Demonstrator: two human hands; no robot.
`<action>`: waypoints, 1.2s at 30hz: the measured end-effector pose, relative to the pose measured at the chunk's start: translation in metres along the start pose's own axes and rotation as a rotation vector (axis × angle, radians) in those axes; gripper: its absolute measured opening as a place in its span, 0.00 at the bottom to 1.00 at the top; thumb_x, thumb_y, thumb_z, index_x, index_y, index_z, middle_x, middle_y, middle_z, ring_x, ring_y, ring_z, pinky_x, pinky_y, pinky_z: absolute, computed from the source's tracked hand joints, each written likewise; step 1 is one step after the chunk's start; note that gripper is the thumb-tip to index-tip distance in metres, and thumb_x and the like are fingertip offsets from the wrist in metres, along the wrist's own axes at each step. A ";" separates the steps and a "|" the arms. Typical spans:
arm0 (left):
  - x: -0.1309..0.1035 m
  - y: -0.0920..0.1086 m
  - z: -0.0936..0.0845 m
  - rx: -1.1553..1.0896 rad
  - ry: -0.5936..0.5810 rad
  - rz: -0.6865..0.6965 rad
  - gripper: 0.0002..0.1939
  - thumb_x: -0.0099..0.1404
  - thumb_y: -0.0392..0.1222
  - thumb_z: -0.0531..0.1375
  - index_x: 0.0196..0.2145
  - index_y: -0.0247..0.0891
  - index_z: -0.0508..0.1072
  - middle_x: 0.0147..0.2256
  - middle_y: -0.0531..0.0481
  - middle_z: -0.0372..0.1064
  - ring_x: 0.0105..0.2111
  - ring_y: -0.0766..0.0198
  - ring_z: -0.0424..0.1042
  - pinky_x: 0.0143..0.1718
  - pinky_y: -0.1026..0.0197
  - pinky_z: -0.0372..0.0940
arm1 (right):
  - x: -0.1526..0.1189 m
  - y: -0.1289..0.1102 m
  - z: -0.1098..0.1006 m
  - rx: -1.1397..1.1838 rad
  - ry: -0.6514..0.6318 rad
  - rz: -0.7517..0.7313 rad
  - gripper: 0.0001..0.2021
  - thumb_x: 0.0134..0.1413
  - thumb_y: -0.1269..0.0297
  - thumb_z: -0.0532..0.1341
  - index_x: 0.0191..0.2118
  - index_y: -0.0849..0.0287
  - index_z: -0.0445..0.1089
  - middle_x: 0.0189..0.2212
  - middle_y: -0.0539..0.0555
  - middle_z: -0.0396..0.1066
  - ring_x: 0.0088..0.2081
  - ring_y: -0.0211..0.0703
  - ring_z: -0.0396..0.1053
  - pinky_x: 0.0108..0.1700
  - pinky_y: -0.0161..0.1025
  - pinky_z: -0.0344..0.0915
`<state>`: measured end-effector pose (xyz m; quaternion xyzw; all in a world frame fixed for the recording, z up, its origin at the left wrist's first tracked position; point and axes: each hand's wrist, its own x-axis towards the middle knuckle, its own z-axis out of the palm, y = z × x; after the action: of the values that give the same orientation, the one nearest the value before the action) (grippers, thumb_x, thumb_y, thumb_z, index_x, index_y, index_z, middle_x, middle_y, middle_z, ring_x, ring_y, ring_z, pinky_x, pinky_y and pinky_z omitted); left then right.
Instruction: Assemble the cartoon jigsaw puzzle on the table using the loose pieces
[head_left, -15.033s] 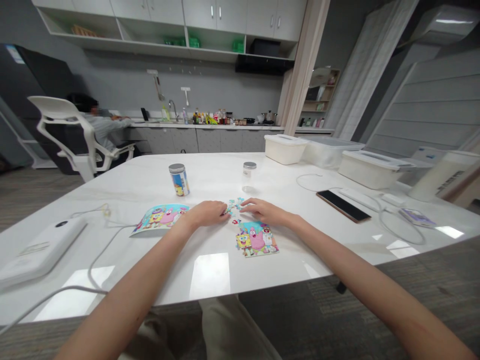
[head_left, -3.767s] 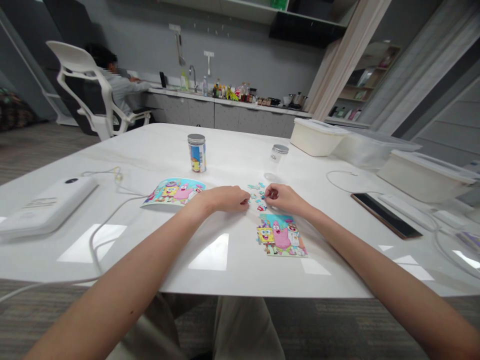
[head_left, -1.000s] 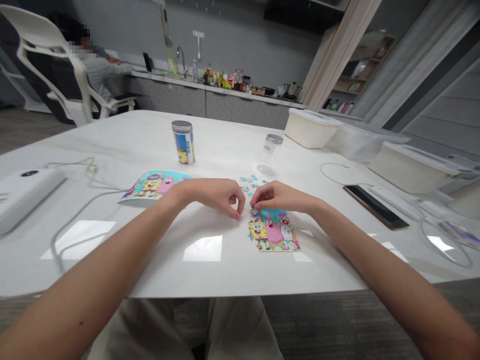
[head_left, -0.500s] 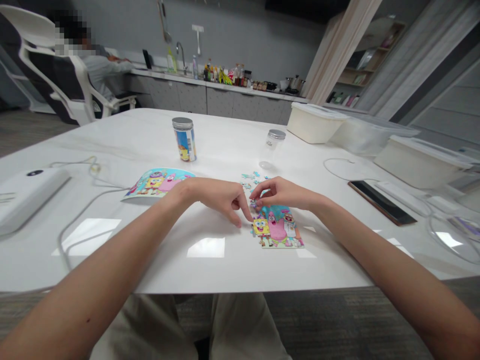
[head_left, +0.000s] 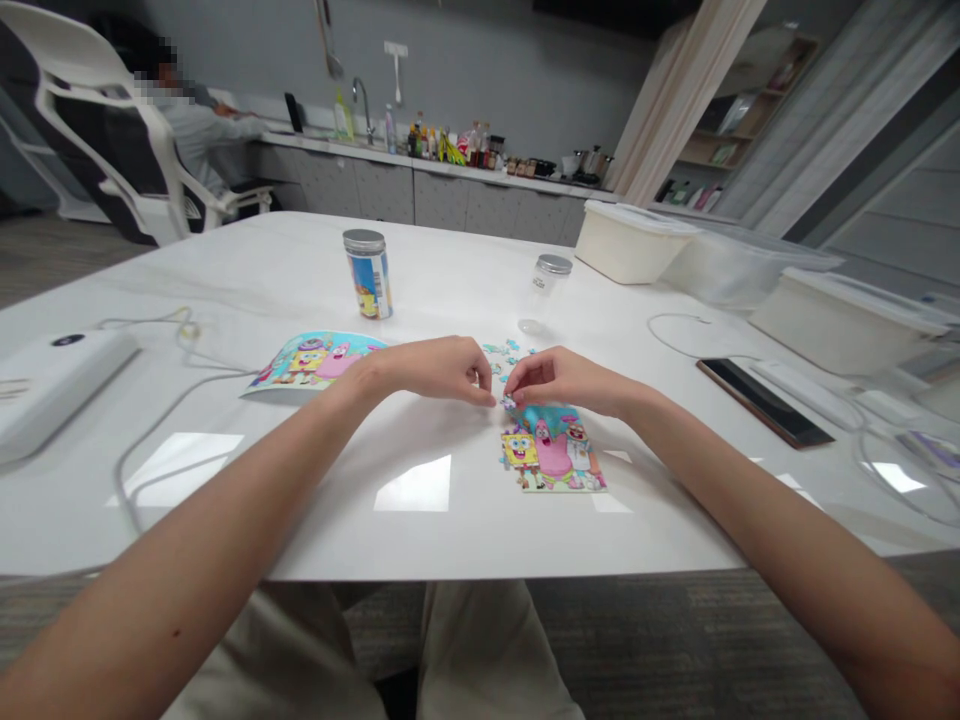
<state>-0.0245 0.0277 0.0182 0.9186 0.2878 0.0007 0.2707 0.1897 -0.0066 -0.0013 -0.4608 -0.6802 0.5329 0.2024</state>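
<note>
My right hand (head_left: 555, 381) pinches a small jigsaw piece (head_left: 509, 402) between thumb and fingertips, just above the top left corner of a partly joined jigsaw puzzle (head_left: 553, 452). That puzzle lies flat and shows a yellow and a pink cartoon figure. Close by on the left is my left hand (head_left: 452, 372), its fingers curled in and its thumb pointing at the held piece; I see nothing in its grip. Several loose jigsaw pieces (head_left: 501, 352) lie behind the hands. A curved picture sheet (head_left: 319, 362) with the same figures lies behind my left forearm.
Behind stand a picture-labelled jar (head_left: 368, 275) and a clear jar (head_left: 547, 285), both silver-lidded. Lidded boxes (head_left: 634, 245) line the right, near a dark phone-like slab (head_left: 763, 403). Cables and a white device (head_left: 64, 390) lie left. A person (head_left: 199, 135) sits at the counter.
My left hand has drawn back and up from the puzzle, its outstretched index finger now curled in. My right hand stays near the corner with the piece, turned slightly.
</note>
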 end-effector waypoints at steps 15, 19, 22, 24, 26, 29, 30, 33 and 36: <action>0.007 0.004 0.005 -0.169 0.131 -0.056 0.13 0.54 0.47 0.61 0.33 0.35 0.78 0.17 0.58 0.57 0.18 0.71 0.52 0.22 0.64 0.47 | -0.001 -0.002 0.011 0.206 -0.006 0.010 0.09 0.45 0.67 0.70 0.30 0.60 0.69 0.28 0.49 0.72 0.32 0.35 0.70 0.31 0.33 0.63; 0.005 0.004 0.002 -0.213 0.176 -0.099 0.14 0.53 0.49 0.63 0.32 0.36 0.78 0.18 0.58 0.58 0.19 0.71 0.52 0.21 0.65 0.47 | 0.002 0.001 0.010 0.298 0.042 -0.041 0.13 0.44 0.69 0.70 0.35 0.58 0.67 0.31 0.49 0.73 0.35 0.37 0.72 0.39 0.36 0.68; 0.002 0.003 -0.002 -0.239 0.199 -0.143 0.15 0.52 0.50 0.64 0.32 0.36 0.78 0.19 0.57 0.58 0.21 0.70 0.54 0.22 0.65 0.47 | 0.003 0.002 0.008 0.291 0.079 -0.076 0.15 0.43 0.69 0.70 0.37 0.57 0.67 0.31 0.49 0.73 0.34 0.38 0.73 0.41 0.39 0.69; 0.000 0.003 -0.004 -0.253 0.189 -0.151 0.14 0.52 0.49 0.64 0.32 0.36 0.79 0.18 0.57 0.57 0.20 0.70 0.53 0.22 0.64 0.47 | 0.003 0.002 0.008 0.270 0.091 -0.085 0.14 0.43 0.68 0.70 0.37 0.58 0.68 0.30 0.49 0.73 0.34 0.39 0.73 0.40 0.39 0.69; 0.000 0.003 -0.004 -0.272 0.175 -0.151 0.13 0.52 0.48 0.63 0.32 0.35 0.79 0.17 0.58 0.56 0.20 0.71 0.51 0.22 0.64 0.47 | 0.001 0.001 0.009 0.276 0.081 -0.067 0.13 0.42 0.67 0.71 0.34 0.59 0.69 0.30 0.50 0.73 0.35 0.40 0.74 0.41 0.39 0.69; 0.000 0.003 -0.003 -0.301 0.180 -0.161 0.12 0.53 0.45 0.62 0.33 0.35 0.79 0.16 0.58 0.55 0.19 0.71 0.50 0.22 0.65 0.47 | 0.000 -0.001 0.010 0.314 0.038 -0.029 0.12 0.41 0.64 0.72 0.32 0.59 0.70 0.32 0.51 0.74 0.38 0.43 0.75 0.43 0.39 0.69; 0.000 0.003 -0.003 -0.310 0.180 -0.162 0.12 0.53 0.44 0.62 0.33 0.35 0.79 0.17 0.58 0.55 0.19 0.71 0.50 0.22 0.65 0.47 | 0.000 -0.002 0.010 0.323 0.025 -0.026 0.12 0.42 0.63 0.72 0.31 0.60 0.70 0.32 0.52 0.74 0.39 0.43 0.75 0.42 0.39 0.69; 0.000 0.004 -0.003 -0.332 0.173 -0.153 0.13 0.54 0.45 0.63 0.34 0.35 0.79 0.18 0.57 0.56 0.20 0.71 0.51 0.21 0.64 0.46 | 0.000 -0.002 0.011 0.322 0.025 -0.028 0.12 0.43 0.62 0.71 0.29 0.60 0.70 0.31 0.52 0.73 0.37 0.40 0.73 0.39 0.36 0.69; 0.001 0.004 -0.003 -0.343 0.173 -0.156 0.14 0.52 0.48 0.64 0.33 0.35 0.79 0.19 0.55 0.58 0.20 0.70 0.51 0.21 0.63 0.46 | 0.001 -0.001 0.011 0.328 0.079 -0.017 0.13 0.42 0.63 0.72 0.30 0.59 0.68 0.29 0.50 0.72 0.33 0.36 0.71 0.39 0.36 0.69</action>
<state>-0.0225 0.0273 0.0229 0.8305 0.3758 0.1078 0.3968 0.1802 -0.0116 -0.0047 -0.4365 -0.5796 0.6164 0.3060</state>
